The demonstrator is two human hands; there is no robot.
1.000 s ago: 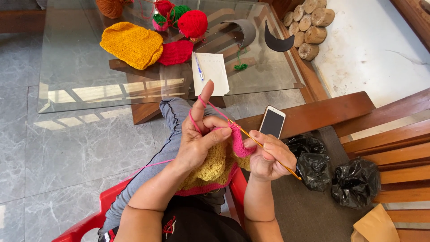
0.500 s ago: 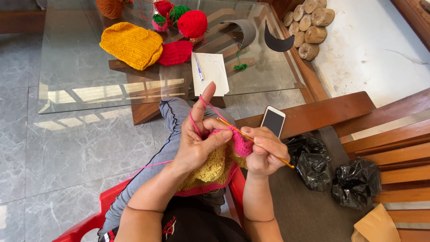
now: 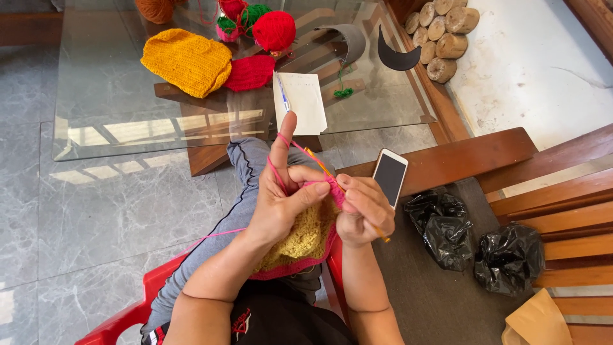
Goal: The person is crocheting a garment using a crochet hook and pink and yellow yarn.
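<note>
Pink yarn (image 3: 279, 171) wraps the left hand (image 3: 281, 204)'s raised index finger; right hand (image 3: 363, 211) pinches the thin orange crochet hook (image 3: 345, 191), angled up-left into the yellow-and-pink crocheted piece (image 3: 306, 239).

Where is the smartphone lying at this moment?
In the head view the smartphone lies on the wooden armrest, just beyond the right hand, with two black plastic bags on the seat to its right.

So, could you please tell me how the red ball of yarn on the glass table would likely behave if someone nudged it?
The red ball of yarn looks round and tightly wound, so it would probably roll on the smooth glass table. It seems soft and light for its size, so hardly fragile. Other yarn balls crowd its left side and might stop it that way.
</note>
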